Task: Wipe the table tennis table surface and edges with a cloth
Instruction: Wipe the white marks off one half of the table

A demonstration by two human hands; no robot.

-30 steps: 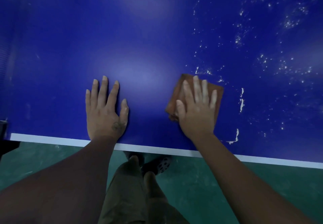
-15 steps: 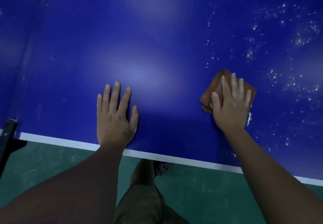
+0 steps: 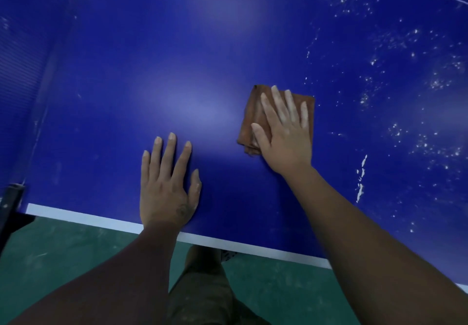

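- Two palms down on the blue table tennis table (image 3: 177, 58), leaning in over its near edge.
- Presses the right hand (image 3: 286, 134) flat on a folded brown cloth (image 3: 250, 106), fingers straight and a little spread, none curled round it (thumb lies by the cloth's near left corner).
- Has the cloth lying on the tabletop, right of centre, well in from the white edge line (image 3: 83, 217).
- Rests the left hand (image 3: 167, 187) bare on the blue surface just inside that line, fingers straight and fanned, holding nothing.
- Faces white specks (image 3: 430, 71) scattered over the surface right of the cloth, plus a white smear (image 3: 361, 177) nearer the edge.
- Stands on a green floor (image 3: 63, 261), with an olive trouser leg (image 3: 202, 286) and a shoe tip (image 3: 228, 255) showing below the table edge.
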